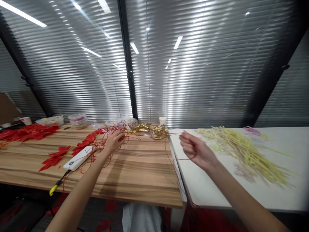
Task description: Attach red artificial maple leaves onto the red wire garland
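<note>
A loose tangle of thin red cord (98,146) lies on the wood-grain table. My left hand (116,139) is in the tangle with its fingers curled around some of the strands. Over the near-left part of the white table, my right hand (193,148) is closed on a length of the same cord. One strand runs almost level between the two hands. Another loop hangs from the right hand past the gap between the tables and down below the edge. Cord also lies across a white power strip (78,158) beside the tangle.
Red fabric leaves (54,158) lie to the left, and more are on the floor. Gold foil packets (159,131), a paper cup (162,120) and clear plastic tubs (77,120) line the back. Yellow stems (246,151) spread over the white table (289,141).
</note>
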The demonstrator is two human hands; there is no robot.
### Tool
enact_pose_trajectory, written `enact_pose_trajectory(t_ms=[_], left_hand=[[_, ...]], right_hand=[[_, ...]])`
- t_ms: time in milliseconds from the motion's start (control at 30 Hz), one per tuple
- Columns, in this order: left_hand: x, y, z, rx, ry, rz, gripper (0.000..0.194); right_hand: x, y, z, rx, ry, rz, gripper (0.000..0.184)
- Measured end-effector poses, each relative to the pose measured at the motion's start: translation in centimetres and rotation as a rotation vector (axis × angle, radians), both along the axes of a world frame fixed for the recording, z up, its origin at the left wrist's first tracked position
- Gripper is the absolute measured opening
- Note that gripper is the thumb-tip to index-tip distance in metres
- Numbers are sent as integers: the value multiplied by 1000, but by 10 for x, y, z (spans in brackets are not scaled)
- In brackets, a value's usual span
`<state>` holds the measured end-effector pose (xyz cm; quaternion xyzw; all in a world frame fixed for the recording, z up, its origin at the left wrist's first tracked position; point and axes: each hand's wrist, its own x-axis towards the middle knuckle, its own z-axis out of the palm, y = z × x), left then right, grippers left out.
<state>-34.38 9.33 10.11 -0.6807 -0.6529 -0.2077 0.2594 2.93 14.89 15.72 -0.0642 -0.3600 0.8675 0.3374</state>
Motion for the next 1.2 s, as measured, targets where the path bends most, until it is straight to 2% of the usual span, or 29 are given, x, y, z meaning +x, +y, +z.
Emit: enact_pose_trajectory(t_ms=[133, 267, 367, 467, 567, 667, 733, 800, 900, 967, 1000, 1067, 1200], left_hand=[[2, 0, 22, -13, -3, -43, 26], [4, 6, 37, -127, -92, -100, 31], [7, 6, 30, -184, -119, -151, 35], [20, 1, 13, -212, -101, -209, 37], [48, -2, -5, -278, -96, -230, 37], [77, 0, -15, -337, -17, -300, 20], [89, 3, -19, -341, 35, -372, 17], [96, 5, -22, -350, 42, -405, 19], [98, 4, -25, -386, -3, -382, 20], [97, -1, -25, -385, -41, -347, 19], [96, -3, -25, -370, -58, -322, 18], [95, -9, -23, -337, -68, -285, 18], [95, -15, -17, -315, -14, -294, 21]], right_hand=[[39, -16, -3, -70, 12, -102, 31], [57, -23, -15, -90, 12, -164, 27], [62, -20, -21, -127, 58, -166, 26], [62, -14, -20, -149, 169, -196, 22], [50, -6, -16, -104, 293, -335, 17], [21, 0, -20, 58, 226, -530, 10], [-8, 2, -30, 248, 134, -626, 12], [-38, 0, -49, 503, -52, -703, 17], [-77, -4, -85, 936, -404, -603, 16], [-94, -7, -108, 1148, -563, -533, 17], [-100, -8, -117, 1215, -606, -515, 16], [-110, -10, -129, 1250, -656, -520, 15], [-120, -10, -128, 1184, -662, -520, 17]])
